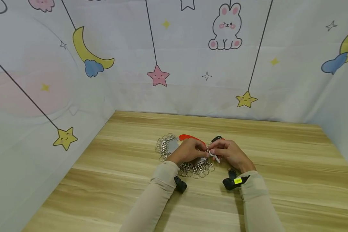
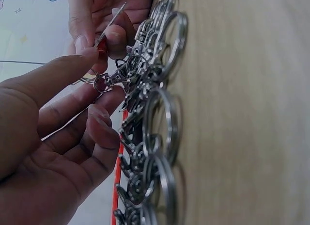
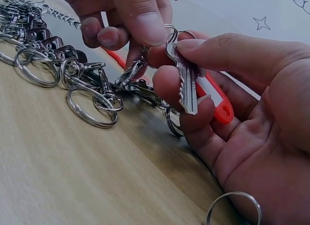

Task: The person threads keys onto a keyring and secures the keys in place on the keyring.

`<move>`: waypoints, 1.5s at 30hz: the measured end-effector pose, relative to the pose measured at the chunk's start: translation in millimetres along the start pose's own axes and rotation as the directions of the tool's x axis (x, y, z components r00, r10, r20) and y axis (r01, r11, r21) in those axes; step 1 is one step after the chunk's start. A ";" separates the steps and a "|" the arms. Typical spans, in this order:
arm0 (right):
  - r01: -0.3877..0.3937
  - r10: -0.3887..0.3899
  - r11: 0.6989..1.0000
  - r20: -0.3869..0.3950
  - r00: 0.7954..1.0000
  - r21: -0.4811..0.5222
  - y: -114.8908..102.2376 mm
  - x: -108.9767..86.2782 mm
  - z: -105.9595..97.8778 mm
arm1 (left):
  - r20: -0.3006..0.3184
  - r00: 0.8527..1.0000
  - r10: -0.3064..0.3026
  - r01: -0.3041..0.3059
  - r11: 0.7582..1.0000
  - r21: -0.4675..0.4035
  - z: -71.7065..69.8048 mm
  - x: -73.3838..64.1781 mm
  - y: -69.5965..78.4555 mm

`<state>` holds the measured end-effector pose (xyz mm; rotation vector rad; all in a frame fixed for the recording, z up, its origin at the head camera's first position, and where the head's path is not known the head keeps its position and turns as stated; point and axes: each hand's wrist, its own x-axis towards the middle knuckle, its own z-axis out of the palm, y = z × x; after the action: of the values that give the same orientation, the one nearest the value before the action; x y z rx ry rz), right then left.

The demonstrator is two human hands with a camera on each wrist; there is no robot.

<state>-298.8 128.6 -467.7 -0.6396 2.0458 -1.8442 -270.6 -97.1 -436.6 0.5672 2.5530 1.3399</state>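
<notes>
My right hand (image 1: 232, 153) pinches a silver key (image 3: 188, 84) between thumb and fingers, its toothed blade pointing down. A red key tag (image 3: 218, 96) with a pale label lies against the same fingers. Opposite it, my left hand (image 1: 191, 149) holds a small split ring (image 2: 87, 80) at its fingertips, where a silver swivel clasp (image 2: 114, 80) meets the ring. That clasp is one of several along the edge of a flat grey plate (image 1: 172, 145) with a red handle (image 1: 191, 138). The left hand covers part of the plate.
Many clasps with large metal rings (image 1: 195, 172) fan out round the plate on the wooden table (image 1: 127, 193). A black item (image 1: 216, 138) lies just behind the right hand. A loose-looking ring (image 3: 235, 196) is near the right palm. Printed cloth walls (image 1: 185, 100) enclose the table.
</notes>
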 end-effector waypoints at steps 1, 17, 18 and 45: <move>0.000 0.000 1.000 0.002 1.000 -0.002 0.4 0.5 0.2 | -0.005 1.000 0.005 -0.005 1.000 0.013 -0.2 -0.1 0.2; -0.001 0.001 1.000 0.001 1.000 0.021 1.1 0.7 1.3 | -0.041 0.999 0.024 -0.022 0.998 0.059 0.2 0.9 1.0; -0.003 0.003 1.000 0.004 1.000 0.022 1.0 0.6 1.2 | -0.041 0.999 0.023 -0.020 0.998 0.060 0.4 1.0 0.9; 0.010 -0.011 0.999 0.038 0.999 0.032 -0.9 -0.7 -1.1 | 0.023 1.000 -0.001 0.000 0.999 0.041 -0.1 0.2 0.2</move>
<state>-298.8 129.8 -466.7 -0.6735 1.9891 -1.8519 -270.8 -97.0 -436.4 0.5862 2.5673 1.2768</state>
